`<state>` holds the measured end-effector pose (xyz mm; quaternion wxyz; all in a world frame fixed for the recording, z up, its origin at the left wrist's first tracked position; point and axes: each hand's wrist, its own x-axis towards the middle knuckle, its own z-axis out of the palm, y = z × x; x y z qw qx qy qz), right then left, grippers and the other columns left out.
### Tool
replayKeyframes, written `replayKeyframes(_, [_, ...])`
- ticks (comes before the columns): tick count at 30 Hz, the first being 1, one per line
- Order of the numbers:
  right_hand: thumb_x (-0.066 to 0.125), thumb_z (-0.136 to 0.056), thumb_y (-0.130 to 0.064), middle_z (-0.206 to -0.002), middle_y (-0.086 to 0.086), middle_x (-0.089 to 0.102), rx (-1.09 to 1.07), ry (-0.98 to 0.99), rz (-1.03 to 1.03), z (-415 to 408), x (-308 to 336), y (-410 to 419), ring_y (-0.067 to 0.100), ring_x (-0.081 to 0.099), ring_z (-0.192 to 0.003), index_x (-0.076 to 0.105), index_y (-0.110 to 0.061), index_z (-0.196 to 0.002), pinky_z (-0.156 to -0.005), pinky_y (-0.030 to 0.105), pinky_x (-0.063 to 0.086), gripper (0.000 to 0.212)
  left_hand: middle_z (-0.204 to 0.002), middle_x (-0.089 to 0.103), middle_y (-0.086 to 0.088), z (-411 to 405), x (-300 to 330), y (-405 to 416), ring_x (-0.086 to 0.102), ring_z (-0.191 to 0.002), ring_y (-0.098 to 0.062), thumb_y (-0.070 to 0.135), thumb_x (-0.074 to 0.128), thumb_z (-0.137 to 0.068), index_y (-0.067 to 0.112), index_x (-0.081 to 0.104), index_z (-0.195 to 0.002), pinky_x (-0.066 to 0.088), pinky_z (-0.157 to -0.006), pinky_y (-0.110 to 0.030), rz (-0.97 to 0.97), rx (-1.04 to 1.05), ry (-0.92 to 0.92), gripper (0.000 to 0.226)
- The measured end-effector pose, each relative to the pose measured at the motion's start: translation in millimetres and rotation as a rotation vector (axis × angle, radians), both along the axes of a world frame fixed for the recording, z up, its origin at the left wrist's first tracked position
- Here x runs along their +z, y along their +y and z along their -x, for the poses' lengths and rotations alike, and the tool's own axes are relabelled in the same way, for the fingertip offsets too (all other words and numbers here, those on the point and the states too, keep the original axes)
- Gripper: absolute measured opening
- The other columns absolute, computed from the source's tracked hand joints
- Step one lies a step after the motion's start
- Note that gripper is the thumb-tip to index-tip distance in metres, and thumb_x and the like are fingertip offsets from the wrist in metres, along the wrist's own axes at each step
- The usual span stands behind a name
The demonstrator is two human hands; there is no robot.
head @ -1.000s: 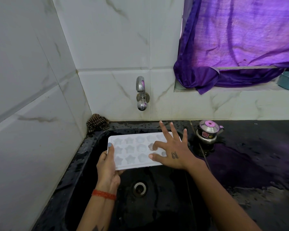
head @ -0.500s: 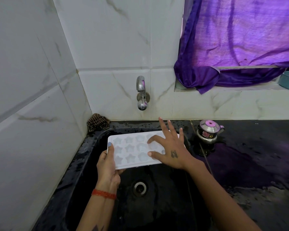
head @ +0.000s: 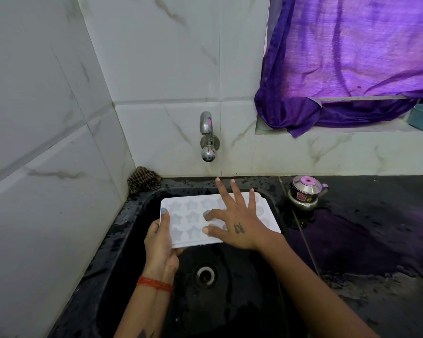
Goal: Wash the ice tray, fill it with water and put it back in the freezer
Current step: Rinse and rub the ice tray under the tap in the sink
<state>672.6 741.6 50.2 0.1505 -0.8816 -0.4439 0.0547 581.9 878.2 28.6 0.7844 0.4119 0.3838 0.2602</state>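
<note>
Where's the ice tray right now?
Head view, centre: the ice tray is held over the black sink, below the tap, between left hand and right hand.

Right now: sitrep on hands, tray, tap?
Left hand grips white star-mould plastic ice tray by its left end, over black sink. Right hand spread flat on tray, rubbing. Chrome wall tap dry, nothing obstructing.
</note>
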Motion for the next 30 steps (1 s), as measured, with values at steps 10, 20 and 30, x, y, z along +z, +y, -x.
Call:
replayKeyframes(10, [0.023,-0.072,-0.08,-0.158,-0.003,-0.022,-0.041,-0.093,-0.016,-0.5,-1.4,-2.3,0.028,-0.031,-0.141,0.058,-0.041,-0.102,-0.105,0.064,-0.024,0.06,-0.105,0.068,-0.015,-0.1,-2.5,0.7,0.066,-0.097,-0.034,0.039,0.057,-0.092,0.014,0.058,-0.09,0.053,-0.084,-0.053,0.007,-0.008,0.01,0.025])
replayKeyframes(20, [0.045,-0.088,-0.064,-0.155,-0.005,-0.028,-0.033,-0.046,-0.028,0.4,-0.4,-1.3,0.027,-0.032,-0.141,0.058,-0.044,-0.117,-0.107,0.062,-0.022,0.038,-0.1,0.068,-0.011,-1.2,-2.0,2.9,0.067,-0.089,-0.029,0.039,0.055,-0.093,0.013,0.058,-0.096,0.055,-0.078,-0.048,-0.007,-0.015,0.011,0.026])
replayKeyframes(30, [0.049,-0.086,-0.063,-0.157,-0.005,-0.024,-0.022,0.021,-0.041,-1.4,-3.1,-1.7,0.025,-0.032,-0.141,0.061,-0.042,-0.108,-0.107,0.062,-0.021,0.032,-0.094,0.067,-0.008,0.0,-3.2,1.0,0.065,-0.084,-0.026,0.04,0.055,-0.093,0.015,0.057,-0.087,0.055,-0.077,-0.047,-0.023,-0.013,0.015,0.026])
